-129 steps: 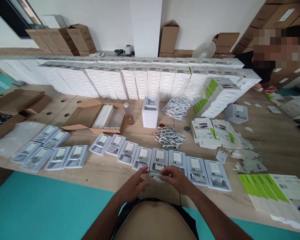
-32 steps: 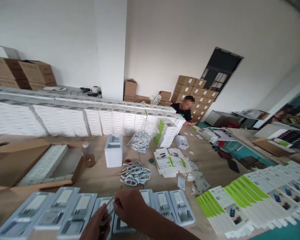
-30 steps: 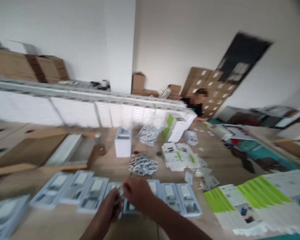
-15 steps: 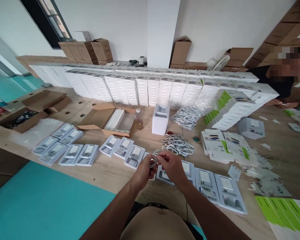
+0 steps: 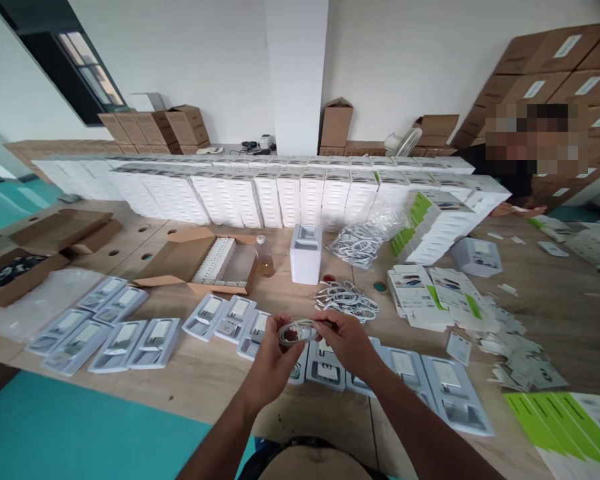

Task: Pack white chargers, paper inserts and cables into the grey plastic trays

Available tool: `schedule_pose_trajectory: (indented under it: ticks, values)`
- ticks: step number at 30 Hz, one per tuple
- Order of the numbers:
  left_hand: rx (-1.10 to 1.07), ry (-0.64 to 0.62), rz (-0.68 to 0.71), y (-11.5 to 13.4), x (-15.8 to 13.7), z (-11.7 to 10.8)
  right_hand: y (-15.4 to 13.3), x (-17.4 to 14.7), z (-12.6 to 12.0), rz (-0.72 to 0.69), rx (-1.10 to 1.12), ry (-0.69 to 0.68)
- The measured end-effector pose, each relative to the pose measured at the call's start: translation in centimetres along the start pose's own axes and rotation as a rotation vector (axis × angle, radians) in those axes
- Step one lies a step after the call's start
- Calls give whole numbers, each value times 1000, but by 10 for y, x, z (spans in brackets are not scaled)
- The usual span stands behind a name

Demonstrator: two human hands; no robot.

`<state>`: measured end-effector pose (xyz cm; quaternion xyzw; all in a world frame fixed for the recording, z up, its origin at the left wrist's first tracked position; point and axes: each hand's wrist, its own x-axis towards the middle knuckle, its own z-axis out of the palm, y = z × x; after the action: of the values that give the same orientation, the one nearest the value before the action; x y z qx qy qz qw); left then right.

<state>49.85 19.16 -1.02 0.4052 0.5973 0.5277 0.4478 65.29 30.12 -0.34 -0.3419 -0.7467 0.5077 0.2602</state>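
Observation:
A coiled light-grey cable [image 5: 296,332] is held up between both hands over the near side of the table. My left hand [image 5: 274,353] grips the coil's left side. The fingers of my right hand [image 5: 347,343] pinch its right end. Below the hands lies a row of white plastic trays [image 5: 326,368], with pale flat pieces in their upper parts; several are partly hidden by my hands and forearms. Just beyond the right hand is a pile of similar loose cables [image 5: 347,300].
More trays [image 5: 155,343] lie to the left, near an open carton of white pieces [image 5: 217,260] and a bottle [image 5: 265,256]. A tray stack [image 5: 306,257] and bagged cables [image 5: 357,243] stand ahead. White boxes [image 5: 290,197] form a long wall behind. Flat printed boxes [image 5: 415,293] lie right. A person [image 5: 510,160] sits far right.
The coil has been turned and now shows as a wider, flatter loop, with the hands slightly farther apart. My view has shifted, so the surroundings appear lower and more to the left.

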Motion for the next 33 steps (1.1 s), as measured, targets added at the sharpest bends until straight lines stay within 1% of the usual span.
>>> schedule_pose_trajectory:
  ticks: [1, 3, 4, 6, 8, 10, 12, 13, 14, 16, 21, 26, 28, 29, 30, 31, 33]
  values:
    - [-54, -16, -43, 0, 2, 1, -1, -2, 2, -25, -19, 39]
    - [-88, -76, -122, 0, 6, 1, 0, -5, 3, -78, -113, 85]
    - [-79, -108, -149, -1, 7, 1, 1, -6, 3, -102, -170, 90]
    - [-34, -132, -146, -2, 9, -2, 3, -6, 1, -136, -286, 62]
    - [94, -102, -94, -3, 9, -4, 3, -4, -2, -158, -436, 22]
    - [271, -41, -30, -4, 8, -7, 0, -3, -4, -190, -633, -13]
    - [388, 2, -7, -5, 8, -8, -5, -2, -3, -171, -774, -21]
    - [407, 14, -14, -6, 8, -8, -7, -2, -1, -133, -785, -27]
    - [412, 21, -28, -7, 8, -8, -8, -2, 1, -82, -753, -31]
    - [415, 27, -51, -11, 9, -6, -9, -1, 7, 3, -602, -24]
    - [419, 74, -37, -22, 11, 2, 4, 2, 28, 66, -145, 74]
    - [182, 100, -34, -32, 12, 10, 17, -5, 52, 185, 239, 152]
    - [108, 100, -26, -35, 12, 11, 22, -10, 60, 227, 358, 146]
    - [79, 95, -29, -36, 12, 10, 25, -13, 62, 235, 367, 145]
    - [63, 87, -37, -37, 12, 9, 27, -15, 63, 229, 323, 154]
    - [70, 74, -46, -37, 12, 7, 30, -17, 62, 210, 232, 179]
    - [160, 20, -62, -35, 11, 2, 34, -19, 55, 152, -2, 259]
